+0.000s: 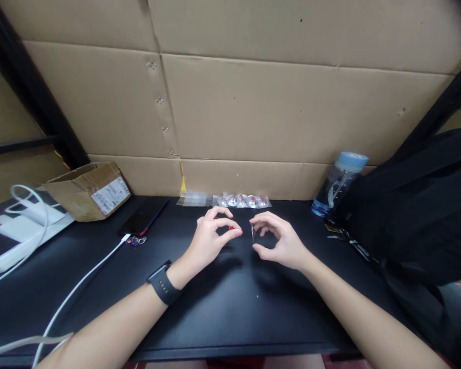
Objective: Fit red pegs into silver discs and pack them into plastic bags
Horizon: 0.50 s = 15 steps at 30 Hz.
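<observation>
My left hand (211, 238), with a black watch (163, 282) on the wrist, hovers over the middle of the black table (230, 307). Its thumb and forefinger pinch a tiny red piece (231, 227). My right hand (278, 241) sits close beside it, fingers curled, pinching a thin silvery round part (252, 233) held upright on edge. The two hands are a few centimetres apart. Behind them, against the cardboard wall, lies a row of clear bags with silvery and red parts (243, 200).
A black phone (144, 216) with a white cable (80, 284) lies at the left, beside a small cardboard box (88, 189) and white bags (21, 220). A blue-capped bottle (338, 184) and a black bag (418, 210) stand at the right.
</observation>
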Available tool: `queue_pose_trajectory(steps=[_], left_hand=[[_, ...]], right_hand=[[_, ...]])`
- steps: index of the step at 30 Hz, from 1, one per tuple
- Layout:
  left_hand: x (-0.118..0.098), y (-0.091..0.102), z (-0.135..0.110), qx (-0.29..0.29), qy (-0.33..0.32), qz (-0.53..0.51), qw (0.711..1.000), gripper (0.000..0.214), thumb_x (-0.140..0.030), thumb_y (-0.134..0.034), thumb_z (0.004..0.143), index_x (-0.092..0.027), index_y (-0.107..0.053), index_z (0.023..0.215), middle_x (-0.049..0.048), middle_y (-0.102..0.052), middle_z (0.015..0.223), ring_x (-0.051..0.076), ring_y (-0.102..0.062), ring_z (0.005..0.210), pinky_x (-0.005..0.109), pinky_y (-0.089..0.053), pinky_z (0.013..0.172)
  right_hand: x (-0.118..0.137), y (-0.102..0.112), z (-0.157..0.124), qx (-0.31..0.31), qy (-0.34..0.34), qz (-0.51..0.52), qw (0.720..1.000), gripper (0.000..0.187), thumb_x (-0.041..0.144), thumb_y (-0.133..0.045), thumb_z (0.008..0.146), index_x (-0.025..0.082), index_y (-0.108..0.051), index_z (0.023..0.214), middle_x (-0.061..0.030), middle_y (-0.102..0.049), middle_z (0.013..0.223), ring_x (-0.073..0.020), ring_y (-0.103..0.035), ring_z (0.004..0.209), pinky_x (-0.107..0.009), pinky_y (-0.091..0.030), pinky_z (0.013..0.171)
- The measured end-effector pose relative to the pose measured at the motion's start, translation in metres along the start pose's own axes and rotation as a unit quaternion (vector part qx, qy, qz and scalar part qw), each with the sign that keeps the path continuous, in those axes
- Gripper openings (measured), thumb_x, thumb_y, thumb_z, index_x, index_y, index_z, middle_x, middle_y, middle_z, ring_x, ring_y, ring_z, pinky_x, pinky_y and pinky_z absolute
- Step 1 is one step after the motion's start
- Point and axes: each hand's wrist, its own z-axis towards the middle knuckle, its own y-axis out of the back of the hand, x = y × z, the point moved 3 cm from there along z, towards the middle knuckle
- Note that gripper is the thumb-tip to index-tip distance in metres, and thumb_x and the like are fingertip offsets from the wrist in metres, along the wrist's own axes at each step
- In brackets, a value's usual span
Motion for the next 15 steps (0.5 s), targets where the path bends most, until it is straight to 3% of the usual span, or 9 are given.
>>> queue_pose_trajectory(steps=[5,11,15], left_hand=[[-0.013,-0.004,-0.006,-0.004,-0.003,-0.020,1.000,0.016,-0.036,-0.067,0.092,-0.026,-0.078,0.087,0.0067,-0.059,0.128,0.027,-0.051,0.127,0.046,-0.039,0.111],[-0.020,-0.005,-0.007,0.000,-0.030,-0.042,0.999,0.018,-0.035,-0.061,0.096,-0.023,-0.073,0.090,0.0060,-0.071,0.104,0.024,-0.062,0.112,0.039,-0.044,0.102],[-0.016,-0.005,-0.008,-0.007,-0.011,-0.044,0.999,0.016,-0.036,-0.064,0.095,-0.024,-0.073,0.090,0.0028,-0.075,0.098,0.023,-0.067,0.103,0.038,-0.045,0.097]], right_hand=[[0.007,-0.007,-0.002,-0.050,0.013,0.048,0.997,0.052,0.013,-0.076,0.072,0.025,-0.064,0.121,-0.0070,-0.061,0.114,-0.0198,-0.065,0.095,-0.033,-0.057,0.078],[0.015,-0.009,-0.003,-0.053,0.026,0.046,0.997,0.053,0.013,-0.077,0.071,0.027,-0.064,0.121,-0.0078,-0.061,0.115,-0.0210,-0.065,0.096,-0.035,-0.057,0.078],[0.013,-0.008,-0.003,-0.052,0.027,0.042,0.997,0.053,0.014,-0.077,0.072,0.027,-0.065,0.121,-0.0076,-0.061,0.115,-0.0207,-0.065,0.094,-0.035,-0.058,0.078]])
